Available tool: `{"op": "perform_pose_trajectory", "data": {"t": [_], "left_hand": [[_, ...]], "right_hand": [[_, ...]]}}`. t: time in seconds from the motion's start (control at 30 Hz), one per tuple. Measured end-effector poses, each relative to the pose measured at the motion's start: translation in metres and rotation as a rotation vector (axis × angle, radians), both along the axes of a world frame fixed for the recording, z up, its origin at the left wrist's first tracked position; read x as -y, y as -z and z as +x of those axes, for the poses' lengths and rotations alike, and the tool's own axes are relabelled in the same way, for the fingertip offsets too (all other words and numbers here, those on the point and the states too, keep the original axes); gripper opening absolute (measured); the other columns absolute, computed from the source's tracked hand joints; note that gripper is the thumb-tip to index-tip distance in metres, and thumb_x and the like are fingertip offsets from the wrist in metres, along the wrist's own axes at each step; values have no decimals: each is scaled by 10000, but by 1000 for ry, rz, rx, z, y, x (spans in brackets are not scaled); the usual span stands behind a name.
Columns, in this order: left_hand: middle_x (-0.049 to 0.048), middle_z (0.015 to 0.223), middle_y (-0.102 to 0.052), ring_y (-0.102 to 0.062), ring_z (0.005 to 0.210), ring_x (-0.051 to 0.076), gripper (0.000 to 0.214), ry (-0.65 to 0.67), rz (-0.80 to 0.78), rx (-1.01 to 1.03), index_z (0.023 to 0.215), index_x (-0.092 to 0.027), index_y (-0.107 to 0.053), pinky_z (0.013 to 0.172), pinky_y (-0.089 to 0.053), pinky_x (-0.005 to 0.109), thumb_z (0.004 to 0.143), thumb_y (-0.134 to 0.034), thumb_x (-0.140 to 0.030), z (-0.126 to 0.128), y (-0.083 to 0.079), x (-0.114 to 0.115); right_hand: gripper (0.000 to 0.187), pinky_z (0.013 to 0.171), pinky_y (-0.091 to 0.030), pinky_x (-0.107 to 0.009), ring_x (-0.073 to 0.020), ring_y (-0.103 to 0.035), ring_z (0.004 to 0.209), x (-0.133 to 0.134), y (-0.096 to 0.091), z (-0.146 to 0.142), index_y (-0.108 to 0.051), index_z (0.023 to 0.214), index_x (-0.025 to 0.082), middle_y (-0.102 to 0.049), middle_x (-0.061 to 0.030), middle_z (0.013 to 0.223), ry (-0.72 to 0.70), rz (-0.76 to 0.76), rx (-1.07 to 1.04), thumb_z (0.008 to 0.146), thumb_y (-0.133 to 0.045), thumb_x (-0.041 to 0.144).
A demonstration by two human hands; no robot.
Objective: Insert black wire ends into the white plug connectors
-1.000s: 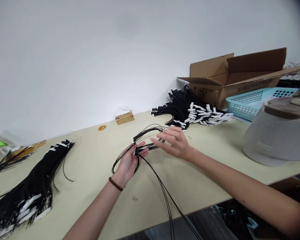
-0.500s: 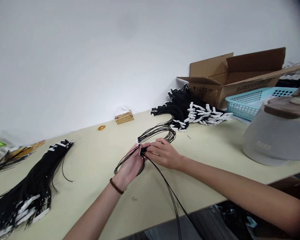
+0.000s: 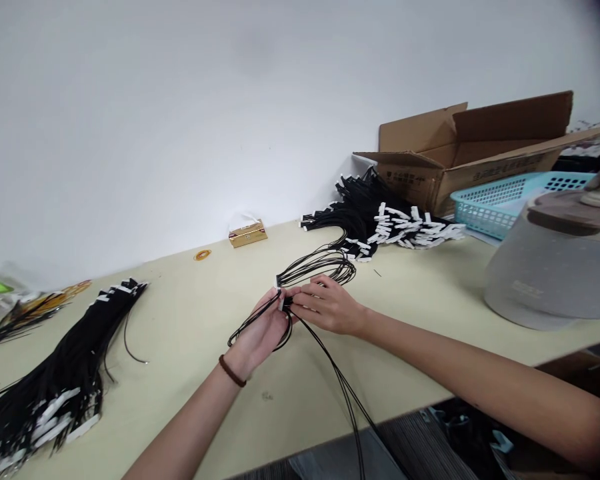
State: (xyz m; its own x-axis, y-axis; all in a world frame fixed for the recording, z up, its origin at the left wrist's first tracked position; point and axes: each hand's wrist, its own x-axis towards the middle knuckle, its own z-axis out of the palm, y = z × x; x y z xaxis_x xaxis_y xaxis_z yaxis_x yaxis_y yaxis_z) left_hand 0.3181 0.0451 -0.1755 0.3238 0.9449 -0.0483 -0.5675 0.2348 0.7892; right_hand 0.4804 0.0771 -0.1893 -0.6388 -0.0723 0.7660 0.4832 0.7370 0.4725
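While both hands meet over the middle of the bench (image 3: 190,347), a small bunch of thin black cables (image 3: 316,265) is pinched between them. The left hand (image 3: 261,329) is closed on the bunch just below its white connector ends (image 3: 280,293), palm turned up, a dark band at the wrist. The right hand (image 3: 325,305) comes in from four o'clock and its fingertips are pressed shut on the same connector ends, touching the left hand's fingers. From this shared grip one part of the cables loops away toward one o'clock and lies curled on the bench, while the long tails run down toward five o'clock and off the near edge.

Judging by how things lie, the work looks well advanced but not done. A thick sheaf of finished-looking cables (image 3: 55,380) lies at eight o'clock, its white tips lined up, and a second heap (image 3: 380,223) sits at one o'clock, less tidy. The bunch in hand appears only gathered at its ends; its loop is loose and I see no tie on it.

Beyond the far heap stands an open cardboard box (image 3: 460,157), with a blue basket (image 3: 500,203) beside it and a grey lidded pot (image 3: 555,267) at three o'clock. A rubber band (image 3: 203,255) and a small gold box (image 3: 249,234) lie near the wall at twelve o'clock.
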Motion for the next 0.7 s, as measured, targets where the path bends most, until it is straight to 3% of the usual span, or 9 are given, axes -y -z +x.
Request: {"op": "perform_pose_trajectory", "data": {"t": [0.3, 0.7], "left_hand": [[4, 709, -588, -537, 684, 66, 79, -83, -22, 9, 684, -129, -607, 797, -421, 206, 753, -572, -143, 3, -4, -1], [-6, 732, -571, -526, 679, 61, 60, -147, -46, 9, 708, -136, -576, 698, -418, 179, 752, -551, -105, 2, -7, -1]], "right_hand": [[138, 723, -355, -278, -114, -468, 856, 1, 2, -3, -559, 791, 169, -589, -6, 837, -6, -6, -85, 854, -479, 77], [99, 693, -342, -283, -130, -453, 788, 4, 2, -9, -573, 811, 187, -571, -20, 806, -78, -236, -211, 861, -500, 144]]}}
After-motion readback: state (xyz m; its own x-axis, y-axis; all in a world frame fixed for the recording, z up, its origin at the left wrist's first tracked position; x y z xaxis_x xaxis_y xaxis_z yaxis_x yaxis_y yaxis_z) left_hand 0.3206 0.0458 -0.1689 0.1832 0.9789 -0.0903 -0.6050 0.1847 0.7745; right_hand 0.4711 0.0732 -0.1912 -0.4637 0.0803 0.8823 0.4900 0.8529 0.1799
